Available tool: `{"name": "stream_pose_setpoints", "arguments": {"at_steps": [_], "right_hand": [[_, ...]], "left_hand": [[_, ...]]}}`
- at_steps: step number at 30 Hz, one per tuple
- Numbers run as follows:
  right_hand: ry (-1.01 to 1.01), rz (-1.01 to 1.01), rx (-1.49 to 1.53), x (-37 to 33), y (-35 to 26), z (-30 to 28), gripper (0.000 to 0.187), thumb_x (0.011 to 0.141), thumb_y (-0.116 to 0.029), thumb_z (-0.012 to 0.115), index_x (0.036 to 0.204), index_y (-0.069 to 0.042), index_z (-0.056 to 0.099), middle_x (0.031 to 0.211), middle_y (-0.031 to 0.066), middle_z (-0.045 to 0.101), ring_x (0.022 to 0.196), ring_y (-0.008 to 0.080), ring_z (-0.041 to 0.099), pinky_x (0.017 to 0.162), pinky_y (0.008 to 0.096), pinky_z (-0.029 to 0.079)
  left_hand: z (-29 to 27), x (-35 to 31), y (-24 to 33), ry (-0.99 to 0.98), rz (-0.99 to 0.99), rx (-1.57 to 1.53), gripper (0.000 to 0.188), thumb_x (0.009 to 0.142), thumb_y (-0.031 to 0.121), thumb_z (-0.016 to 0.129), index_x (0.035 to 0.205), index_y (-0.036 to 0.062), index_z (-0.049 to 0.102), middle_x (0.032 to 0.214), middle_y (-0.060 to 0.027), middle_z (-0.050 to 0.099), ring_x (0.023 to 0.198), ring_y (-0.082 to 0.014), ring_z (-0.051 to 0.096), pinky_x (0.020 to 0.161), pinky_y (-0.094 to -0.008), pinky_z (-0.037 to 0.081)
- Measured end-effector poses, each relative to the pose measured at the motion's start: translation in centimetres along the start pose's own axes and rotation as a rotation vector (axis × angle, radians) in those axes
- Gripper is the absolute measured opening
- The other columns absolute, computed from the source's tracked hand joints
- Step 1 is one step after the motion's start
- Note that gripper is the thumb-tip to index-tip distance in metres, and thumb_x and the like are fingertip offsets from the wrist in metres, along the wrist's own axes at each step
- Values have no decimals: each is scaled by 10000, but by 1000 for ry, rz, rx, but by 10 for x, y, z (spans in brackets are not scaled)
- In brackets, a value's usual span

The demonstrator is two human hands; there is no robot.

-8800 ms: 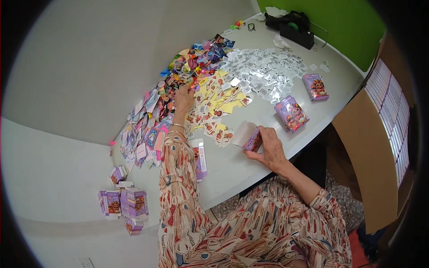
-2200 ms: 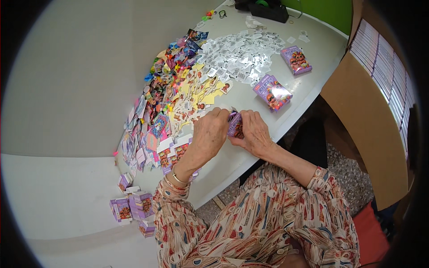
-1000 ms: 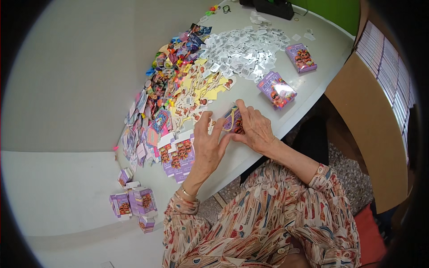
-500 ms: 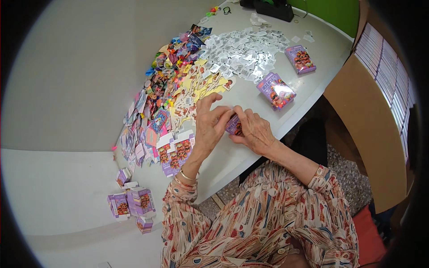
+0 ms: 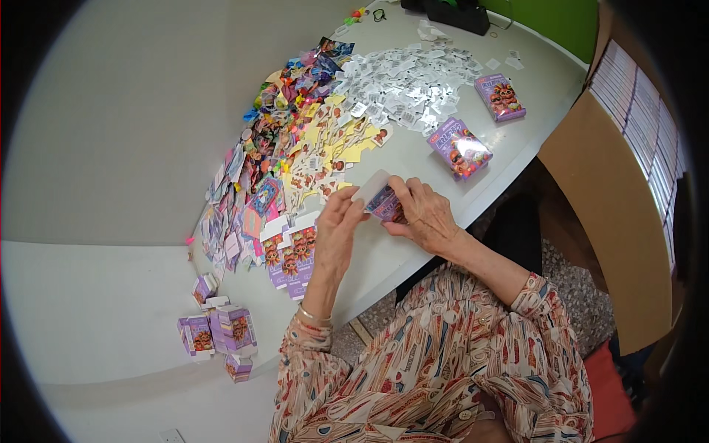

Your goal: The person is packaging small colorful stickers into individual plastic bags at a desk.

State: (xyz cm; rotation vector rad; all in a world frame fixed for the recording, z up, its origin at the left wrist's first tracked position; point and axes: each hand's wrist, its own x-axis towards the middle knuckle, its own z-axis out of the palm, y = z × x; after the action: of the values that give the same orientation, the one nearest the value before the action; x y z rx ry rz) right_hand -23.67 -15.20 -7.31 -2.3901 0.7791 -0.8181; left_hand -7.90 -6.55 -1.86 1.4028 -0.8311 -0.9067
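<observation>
Place: probably a small hand-packing workshop
Worktop (image 5: 377,258): bears sorted heaps, white slips (image 5: 406,85) at one o'clock, colourful trinkets (image 5: 284,111) at eleven
Boxes (image 5: 460,150): many alike, purple, at two and eight
Carton (image 5: 598,207): at three, packed with rows of flat pieces (image 5: 639,118)
Wall (image 5: 140,118): plain grey, at ten
Floor (image 5: 576,295): speckled, at four

On the white table (image 5: 388,260) lay a pile of white slips (image 5: 406,85), yellow cards (image 5: 325,155), small mixed trinkets (image 5: 260,146) and colourful packets (image 5: 230,199) heaped together, flat cartons (image 5: 290,264), purple boxes (image 5: 459,150) near the right edge, and a black tape dispenser (image 5: 461,18) at the far end.
</observation>
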Motion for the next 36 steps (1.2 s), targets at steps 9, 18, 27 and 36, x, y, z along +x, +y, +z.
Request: {"name": "stream_pose_setpoints", "arguments": {"at_steps": [9, 18, 27, 36], "right_hand": [[107, -127, 59, 0, 8, 0, 923, 584, -234, 839, 1330, -79, 318, 967, 153, 487, 852, 324, 556, 718, 418, 478], [98, -37, 210, 2, 16, 9, 903, 604, -255, 808, 1305, 26, 314, 957, 175, 523, 903, 369, 542, 808, 438, 440], [118, -87, 223, -6, 11, -6, 755, 615, -238, 743, 1221, 30, 382, 918, 165, 520, 816, 326, 602, 631, 396, 508], [81, -65, 175, -13, 10, 0, 776, 616, -253, 760, 1236, 23, 384, 920, 162, 517, 836, 324, 599, 633, 378, 502]], "left_hand": [[24, 0, -7, -113, 163, 434, 397, 930, 106, 565, 1302, -20, 509, 1174, -132, 631, 1008, -178, 612, 855, -305, 487], [34, -3, -5, -50, 228, 485, 287, 916, 82, 589, 1188, -5, 612, 1032, -169, 669, 898, -196, 634, 791, -284, 484], [34, -3, 1, -66, 179, 579, 258, 918, 93, 593, 1152, -9, 632, 794, -123, 661, 631, -121, 576, 599, -284, 475], [33, -18, 6, -190, 247, 857, 352, 915, -16, 486, 1265, -21, 521, 977, -207, 657, 829, -283, 660, 755, -300, 506]]}}
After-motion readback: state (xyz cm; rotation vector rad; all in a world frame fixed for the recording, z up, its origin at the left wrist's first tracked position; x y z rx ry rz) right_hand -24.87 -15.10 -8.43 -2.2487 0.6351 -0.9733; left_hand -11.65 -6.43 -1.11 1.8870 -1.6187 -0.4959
